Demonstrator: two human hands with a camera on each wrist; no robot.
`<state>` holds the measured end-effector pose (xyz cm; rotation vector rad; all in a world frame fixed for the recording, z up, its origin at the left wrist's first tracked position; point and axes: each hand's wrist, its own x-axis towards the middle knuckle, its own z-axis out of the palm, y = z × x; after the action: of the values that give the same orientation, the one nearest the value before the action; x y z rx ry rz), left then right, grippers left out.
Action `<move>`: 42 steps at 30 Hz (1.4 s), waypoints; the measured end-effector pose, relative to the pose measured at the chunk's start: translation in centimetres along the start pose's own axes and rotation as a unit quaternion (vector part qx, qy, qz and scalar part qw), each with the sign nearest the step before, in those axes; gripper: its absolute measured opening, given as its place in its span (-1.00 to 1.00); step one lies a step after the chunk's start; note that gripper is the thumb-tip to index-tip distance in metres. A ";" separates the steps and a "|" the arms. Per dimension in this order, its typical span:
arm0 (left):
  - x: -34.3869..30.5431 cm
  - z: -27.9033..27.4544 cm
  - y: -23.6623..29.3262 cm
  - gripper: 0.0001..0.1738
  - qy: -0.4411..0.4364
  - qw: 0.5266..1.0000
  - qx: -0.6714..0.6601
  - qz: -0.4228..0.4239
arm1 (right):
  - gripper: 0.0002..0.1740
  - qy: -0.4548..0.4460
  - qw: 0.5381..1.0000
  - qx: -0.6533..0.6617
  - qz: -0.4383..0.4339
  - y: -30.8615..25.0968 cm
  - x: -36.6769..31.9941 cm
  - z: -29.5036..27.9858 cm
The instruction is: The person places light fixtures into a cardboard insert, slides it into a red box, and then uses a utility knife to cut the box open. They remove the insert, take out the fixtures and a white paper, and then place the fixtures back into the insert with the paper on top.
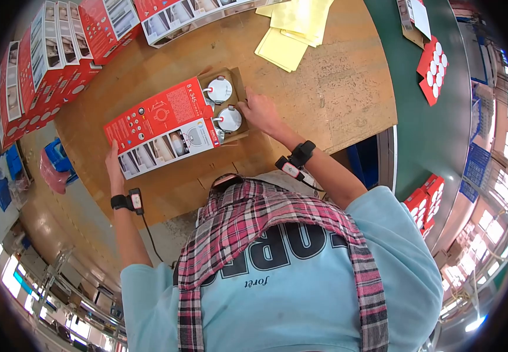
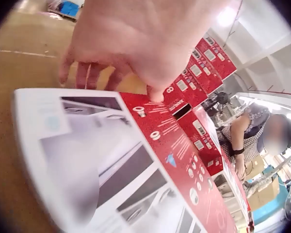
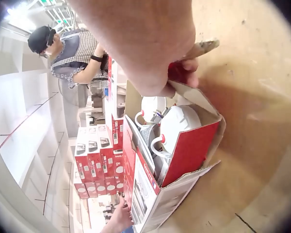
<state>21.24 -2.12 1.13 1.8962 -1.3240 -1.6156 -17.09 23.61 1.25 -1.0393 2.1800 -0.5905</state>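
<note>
A red and white printed carton [image 1: 157, 126] lies on the table, its right end open. Inside that end sit two round white lamp-like discs [image 1: 229, 119] with short white leads and red ends. My right hand [image 1: 263, 112] is at the open end and pinches a cardboard flap [image 3: 186, 94] between thumb and fingers; its red printed side shows by the fingertips. At the opposite end, my left hand [image 1: 113, 167] rests against the carton. In the left wrist view its thumb touches the top edge, while the extended fingers [image 2: 87, 75] reach down behind the end, partly hidden.
Several similar red cartons [image 1: 43, 76] stand at the table's far left. Yellow sheets [image 1: 295, 35] lie at the back. On the green surface to the right are red pieces with white discs [image 1: 433, 70] and more red packs [image 1: 424, 202]. Another person [image 3: 80, 53] works across the table.
</note>
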 end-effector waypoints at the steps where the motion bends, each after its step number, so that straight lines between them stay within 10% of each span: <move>1: 0.2 0.0 -0.6 -0.39 -0.006 0.999 -0.033 -0.006 | -0.62 0.003 1.000 -0.009 0.001 -0.3 -0.1 0.0; 42: 0.8 -0.6 -1.7 -0.34 0.026 0.996 0.042 0.072 | -0.67 0.033 0.994 0.103 0.017 2.0 1.3 -0.9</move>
<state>22.42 -2.05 -0.42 1.8291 -1.4923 -1.4526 -19.40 23.88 0.17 -0.8821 2.1349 -0.8256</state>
